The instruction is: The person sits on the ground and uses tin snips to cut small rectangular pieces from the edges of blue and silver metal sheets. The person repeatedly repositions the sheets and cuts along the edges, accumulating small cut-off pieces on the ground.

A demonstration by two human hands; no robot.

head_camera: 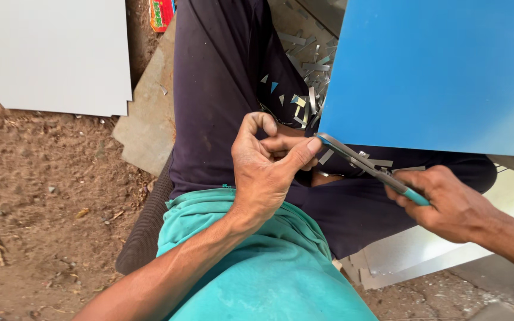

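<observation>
My right hand (447, 202) grips the teal handles of metal snips (364, 163), whose blades meet the lower left corner of a large blue metal sheet (441, 71). My left hand (269, 169) is held over my lap, thumb and fingers curled close to the snips' tip and the sheet's corner; whether it pinches the sheet edge is hidden. Several small silver and blue metal offcuts (307, 89) lie on my dark trousers (221, 89).
A large white sheet (55, 53) lies on the dirt ground at the upper left. A grey stone slab (147, 125) is under my leg. More pale sheet pieces (423, 255) lie at the lower right. A small colourful packet (162, 13) sits at the top.
</observation>
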